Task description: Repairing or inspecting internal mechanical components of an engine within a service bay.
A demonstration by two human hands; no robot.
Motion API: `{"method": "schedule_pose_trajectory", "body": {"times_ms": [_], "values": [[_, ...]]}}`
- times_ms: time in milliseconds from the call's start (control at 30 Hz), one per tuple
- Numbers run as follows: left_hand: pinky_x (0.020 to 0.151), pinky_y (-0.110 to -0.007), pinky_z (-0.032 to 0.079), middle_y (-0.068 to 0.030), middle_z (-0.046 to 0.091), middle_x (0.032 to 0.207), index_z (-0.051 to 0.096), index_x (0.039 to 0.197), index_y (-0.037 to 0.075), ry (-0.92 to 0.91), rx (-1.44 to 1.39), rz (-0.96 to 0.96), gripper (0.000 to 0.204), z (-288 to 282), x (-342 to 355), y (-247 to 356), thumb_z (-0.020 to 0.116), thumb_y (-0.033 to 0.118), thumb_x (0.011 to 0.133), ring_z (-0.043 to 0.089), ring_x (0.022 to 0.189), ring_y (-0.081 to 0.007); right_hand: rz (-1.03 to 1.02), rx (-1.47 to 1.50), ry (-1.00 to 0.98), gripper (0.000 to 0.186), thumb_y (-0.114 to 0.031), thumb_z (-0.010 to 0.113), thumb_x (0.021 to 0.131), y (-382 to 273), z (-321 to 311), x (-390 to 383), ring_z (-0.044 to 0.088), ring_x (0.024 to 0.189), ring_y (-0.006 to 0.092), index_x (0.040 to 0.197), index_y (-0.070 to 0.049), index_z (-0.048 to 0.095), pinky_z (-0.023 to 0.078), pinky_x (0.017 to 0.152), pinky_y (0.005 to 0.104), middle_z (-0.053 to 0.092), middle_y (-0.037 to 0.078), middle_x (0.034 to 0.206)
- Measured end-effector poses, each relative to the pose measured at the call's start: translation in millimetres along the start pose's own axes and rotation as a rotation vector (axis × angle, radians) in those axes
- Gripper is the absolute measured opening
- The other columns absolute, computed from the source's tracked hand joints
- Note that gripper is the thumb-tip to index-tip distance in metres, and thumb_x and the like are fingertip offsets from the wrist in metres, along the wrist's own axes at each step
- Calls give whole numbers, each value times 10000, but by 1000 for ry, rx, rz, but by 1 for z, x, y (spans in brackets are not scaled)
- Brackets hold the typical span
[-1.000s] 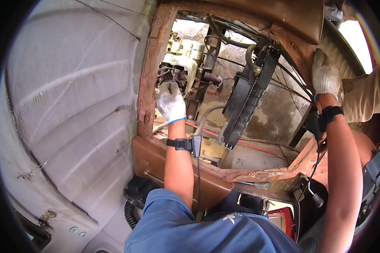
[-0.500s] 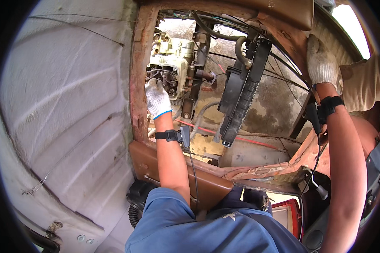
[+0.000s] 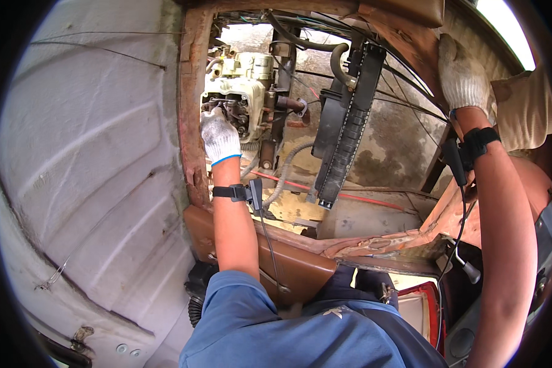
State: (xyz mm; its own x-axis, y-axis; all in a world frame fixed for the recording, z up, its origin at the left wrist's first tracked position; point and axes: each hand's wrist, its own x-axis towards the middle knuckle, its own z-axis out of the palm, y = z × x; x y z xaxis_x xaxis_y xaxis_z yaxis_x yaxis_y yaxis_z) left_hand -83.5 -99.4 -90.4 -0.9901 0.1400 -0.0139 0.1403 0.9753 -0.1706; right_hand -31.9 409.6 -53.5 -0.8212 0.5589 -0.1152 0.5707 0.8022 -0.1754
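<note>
My left hand (image 3: pixel 219 136), in a white knit glove with a blue cuff edge, reaches down through the opening to the engine (image 3: pixel 246 92). Its fingers curl in at the uncovered top, against the dark rocker parts (image 3: pixel 234 109); the fingertips are hidden, so whatever they grip cannot be made out. On the right, my right hand (image 3: pixel 465 76), also gloved, lies along the brown metal frame (image 3: pixel 420 52) with its fingers stretched out, bracing there. A dark strap with a small device circles each wrist.
A black radiator (image 3: pixel 352 126) with a curved hose (image 3: pixel 340 64) stands slanted in the opening. A red tube (image 3: pixel 300 186) and a grey corrugated hose (image 3: pixel 283 175) run below. Brown padding (image 3: pixel 270 264) edges the near side; a pale ribbed panel (image 3: pixel 92 153) rises at left. Another person's sleeve (image 3: pixel 527 107) shows at right.
The view has shifted slightly, so most things sit a little further left. My left hand stays at the engine top and my right hand stays on the frame.
</note>
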Motion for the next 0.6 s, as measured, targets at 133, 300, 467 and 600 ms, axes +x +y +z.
{"method": "schedule_pose_trajectory", "body": {"times_ms": [133, 300, 467, 600], "values": [[904, -480, 533, -249, 712, 1032, 717, 1145, 17, 10, -88, -12, 243, 0, -5, -1, 619, 73, 931, 675, 972, -435, -3, 29, -16, 645, -584, 257, 1038, 0, -1, 0, 640, 1153, 464, 1348, -170, 642, 495, 1010, 537, 687, 225, 1256], [898, -469, 515, -260, 709, 1043, 699, 1124, -20, 81, -507, -252, 253, 0, -4, 3, 639, 171, 969, 677, 993, -420, -5, 24, -27, 615, -560, 267, 1042, -1, -2, -2, 644, 1138, 463, 1308, -169, 660, 503, 995, 541, 694, 215, 1242], [899, -457, 502, -243, 716, 1008, 705, 1066, -39, 61, -546, -412, 305, -7, -6, 12, 649, 242, 960, 680, 966, -398, -81, -32, -73, 518, -505, 337, 1063, 1, -3, 2, 632, 1139, 459, 1354, -186, 623, 512, 962, 531, 673, 200, 1283], [892, -455, 504, -245, 715, 1002, 709, 1027, -45, 56, -546, -384, 307, -2, -7, 9, 635, 246, 963, 681, 958, -395, 14, 21, -100, 523, -508, 337, 1063, 5, 3, 3, 627, 1150, 460, 1350, -179, 625, 507, 970, 534, 667, 190, 1300]]}}
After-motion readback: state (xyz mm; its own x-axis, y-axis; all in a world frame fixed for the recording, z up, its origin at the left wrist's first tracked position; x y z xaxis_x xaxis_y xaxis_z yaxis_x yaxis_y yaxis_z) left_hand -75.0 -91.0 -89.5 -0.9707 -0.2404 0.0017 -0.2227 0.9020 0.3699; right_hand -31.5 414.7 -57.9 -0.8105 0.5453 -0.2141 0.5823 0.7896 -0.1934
